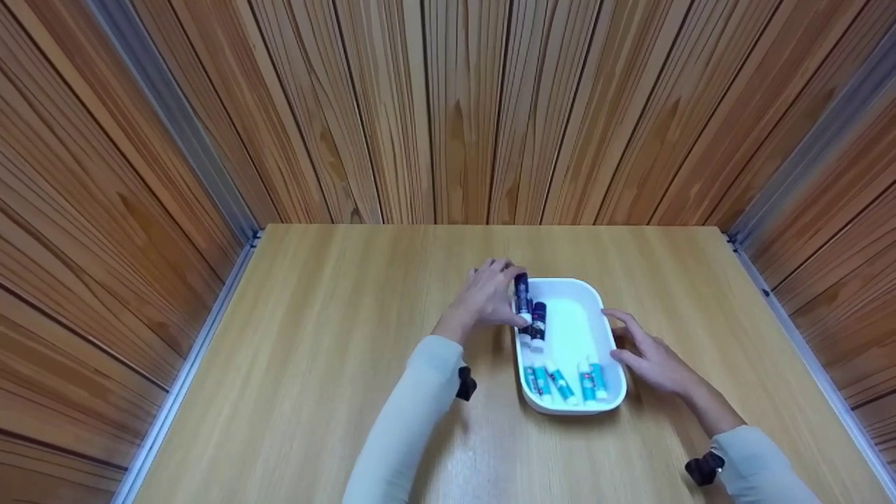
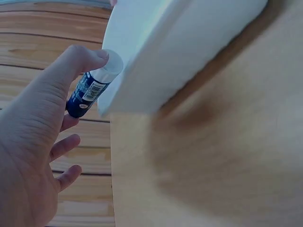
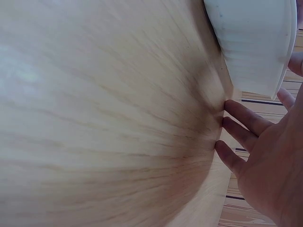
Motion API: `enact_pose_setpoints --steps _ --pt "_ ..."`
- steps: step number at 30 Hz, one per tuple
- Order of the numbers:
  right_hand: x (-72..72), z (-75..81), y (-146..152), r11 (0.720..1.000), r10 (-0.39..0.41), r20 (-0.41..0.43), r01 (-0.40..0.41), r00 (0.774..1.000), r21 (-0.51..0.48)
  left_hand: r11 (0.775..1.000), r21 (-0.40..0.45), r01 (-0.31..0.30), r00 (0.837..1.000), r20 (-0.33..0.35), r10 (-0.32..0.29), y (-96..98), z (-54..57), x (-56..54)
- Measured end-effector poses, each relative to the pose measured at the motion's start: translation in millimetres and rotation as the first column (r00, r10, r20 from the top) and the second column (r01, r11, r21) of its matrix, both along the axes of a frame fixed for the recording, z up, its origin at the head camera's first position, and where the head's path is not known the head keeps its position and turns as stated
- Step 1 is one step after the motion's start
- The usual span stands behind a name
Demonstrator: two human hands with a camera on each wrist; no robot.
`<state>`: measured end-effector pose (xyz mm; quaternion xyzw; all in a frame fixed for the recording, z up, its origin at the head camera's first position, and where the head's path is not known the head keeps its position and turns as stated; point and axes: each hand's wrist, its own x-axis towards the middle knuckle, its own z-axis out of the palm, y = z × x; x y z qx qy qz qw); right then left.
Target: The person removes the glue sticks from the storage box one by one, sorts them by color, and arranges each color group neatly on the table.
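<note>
My left hand (image 1: 486, 292) pinches a dark blue glue stick (image 2: 90, 92) between thumb and fingers, its white end under the thumb. It is held over the left rim of a white tray (image 1: 572, 315). Inside, other dark blue glue sticks (image 1: 538, 323) lie along the left side, partly hidden by the held one. Several turquoise glue sticks (image 1: 562, 385) lie at the tray's near end. On the other side, my right hand (image 1: 654, 357) has thumb and index finger at the tray's right rim. Its remaining fingers (image 3: 246, 118) are spread beside the tray, low near the tabletop.
The tray stands on a light wooden table (image 1: 336, 315), right of its middle. Wood-plank walls (image 1: 462, 112) rise behind and at both sides, with grey metal strips (image 1: 203, 357) along the table's side edges. Each wrist carries a small black device (image 1: 704, 467).
</note>
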<state>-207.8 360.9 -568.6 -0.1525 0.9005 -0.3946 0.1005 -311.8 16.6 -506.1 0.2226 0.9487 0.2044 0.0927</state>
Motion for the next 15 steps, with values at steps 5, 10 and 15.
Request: enact_pose_setpoints --steps 5,10,15 --pt "0.9 -1.3 -0.3 1.000 0.000 -0.008 0.000 1.000 0.008 1.000 0.011 -0.014 1.000 -0.004 0.014 -16.8 0.4 -0.3" --pt "0.4 -1.4 -0.9 1.000 0.003 -0.032 -0.003 0.999 0.013 1.000 0.000 -0.020 0.999 -0.039 0.020 -32.8 -0.4 -0.1" --pt "0.3 -0.4 -1.4 1.000 -0.001 -0.016 0.001 1.000 0.000 0.999 -0.002 -0.050 0.998 -0.040 0.050 -49.3 -2.2 -1.2"
